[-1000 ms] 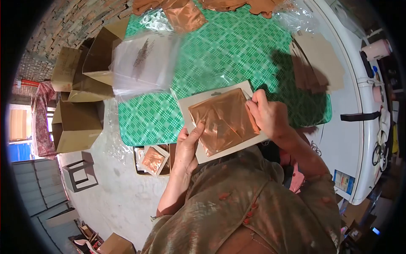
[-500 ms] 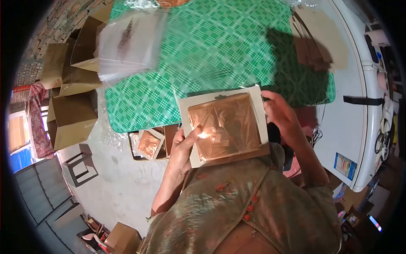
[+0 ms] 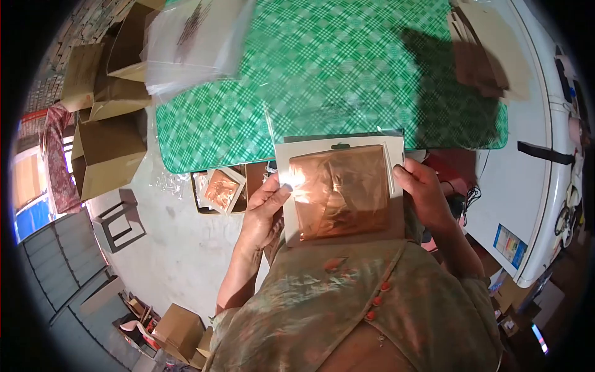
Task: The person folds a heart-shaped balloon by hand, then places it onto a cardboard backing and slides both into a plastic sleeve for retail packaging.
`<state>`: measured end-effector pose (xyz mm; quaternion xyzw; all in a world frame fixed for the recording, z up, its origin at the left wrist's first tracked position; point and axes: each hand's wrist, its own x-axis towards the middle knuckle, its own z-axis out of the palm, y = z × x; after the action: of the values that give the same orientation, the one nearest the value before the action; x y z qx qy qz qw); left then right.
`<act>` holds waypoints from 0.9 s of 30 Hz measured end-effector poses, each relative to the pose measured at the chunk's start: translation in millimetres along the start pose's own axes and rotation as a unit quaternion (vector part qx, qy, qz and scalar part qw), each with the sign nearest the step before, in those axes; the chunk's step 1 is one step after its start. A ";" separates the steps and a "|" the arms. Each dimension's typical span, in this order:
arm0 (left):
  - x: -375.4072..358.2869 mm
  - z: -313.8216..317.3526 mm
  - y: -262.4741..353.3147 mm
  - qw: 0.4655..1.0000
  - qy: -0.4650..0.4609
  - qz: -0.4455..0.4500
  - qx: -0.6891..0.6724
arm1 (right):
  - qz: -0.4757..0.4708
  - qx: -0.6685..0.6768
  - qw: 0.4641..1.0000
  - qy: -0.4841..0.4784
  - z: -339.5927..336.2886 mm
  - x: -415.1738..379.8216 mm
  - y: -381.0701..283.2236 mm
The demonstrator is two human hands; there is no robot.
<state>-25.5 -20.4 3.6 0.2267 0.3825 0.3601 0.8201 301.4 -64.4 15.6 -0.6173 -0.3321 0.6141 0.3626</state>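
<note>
Both hands hold a flat white cardboard package (image 3: pixel 339 192) in front of my chest. Its large window shows crinkled, shiny copper-coloured sheet, and a hang hole is cut near the top. Clear plastic bag (image 3: pixel 328 119) material sticks out past the package's upper edge. My left hand (image 3: pixel 263 214) grips the left side, thumb on the front. On the opposite edge, my right hand (image 3: pixel 423 189) is closed with its thumb on the front; its other fingers are partly hidden behind.
A green checked table (image 3: pixel 334 68) lies ahead, carrying a stack of clear plastic bags (image 3: pixel 192 46) at left and brown cardboard sheets (image 3: pixel 480 53) at right. Open cartons (image 3: pixel 111 146) stand on the left. Below the table edge, a box holds another copper-windowed package (image 3: pixel 221 189).
My right hand has come in from beyond the right edge to grip the package's side. The package has shifted slightly right and straightened. The view has tilted a little.
</note>
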 end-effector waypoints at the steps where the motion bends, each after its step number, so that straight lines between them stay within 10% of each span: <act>1: -2.1 5.4 3.0 1.000 0.021 -0.011 0.003 | 0.009 0.013 1.000 0.004 2.9 -0.2 -0.7; 27: -25.6 -13.4 15.0 0.988 0.012 -0.059 0.141 | 0.018 -0.050 0.998 -0.039 8.2 -16.5 2.1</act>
<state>-53.8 -29.2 17.1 0.3131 0.4517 0.2562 0.7951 292.7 -79.3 22.5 -0.6161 -0.3650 0.6266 0.3074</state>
